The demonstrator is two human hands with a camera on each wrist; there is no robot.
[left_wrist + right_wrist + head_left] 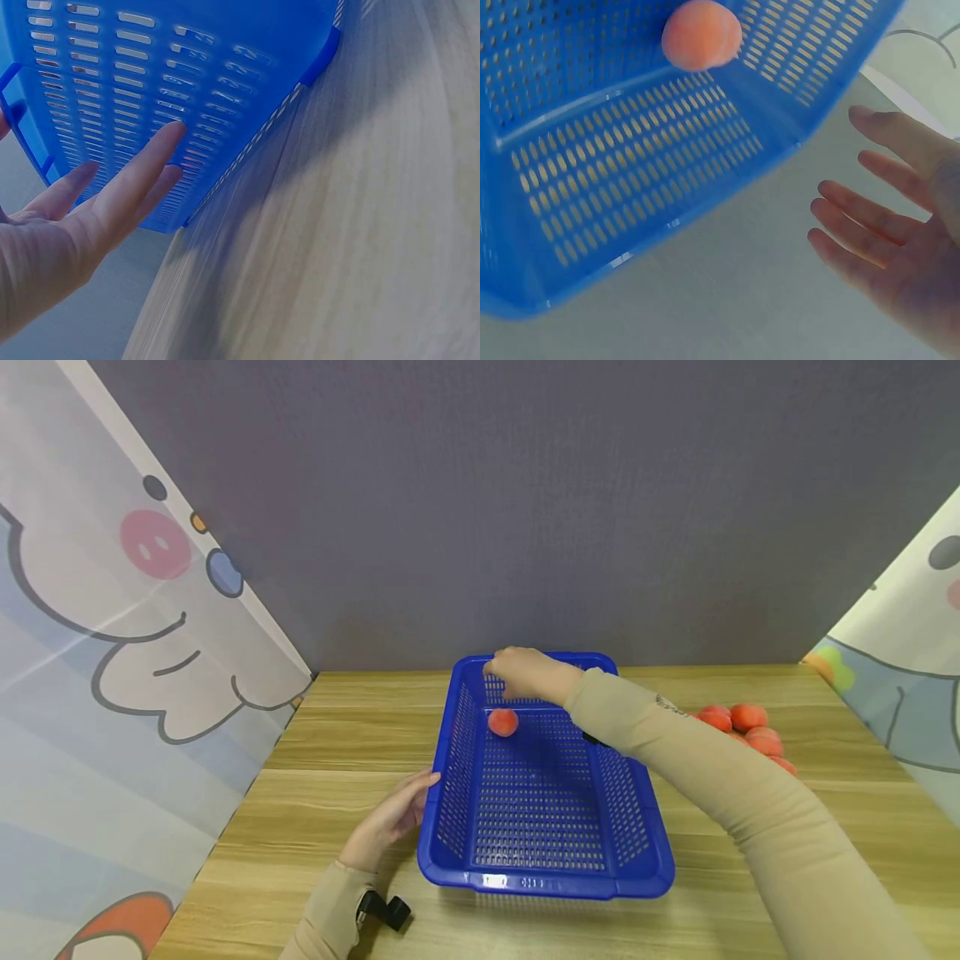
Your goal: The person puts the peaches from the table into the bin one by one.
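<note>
A blue perforated basket (540, 885) stands on the wooden table, with one red-orange round fruit (503, 722) inside near its far left corner; the right wrist view shows the same fruit (701, 35). My left hand (393, 818) is at the basket's left side, thumb at the rim; in the left wrist view the fingers of my left hand (97, 202) lie extended along the slotted outer wall (150, 97). Over the far left part of the basket is my right hand (528, 672), holding nothing, its fingers spread in the right wrist view (900, 217).
Several red-orange fruits (765, 741) lie grouped on the table right of the basket, partly hidden by my right sleeve. A dark grey panel (525, 510) rises behind the table (360, 718). Cartoon-printed sheets (90, 610) hang at both sides.
</note>
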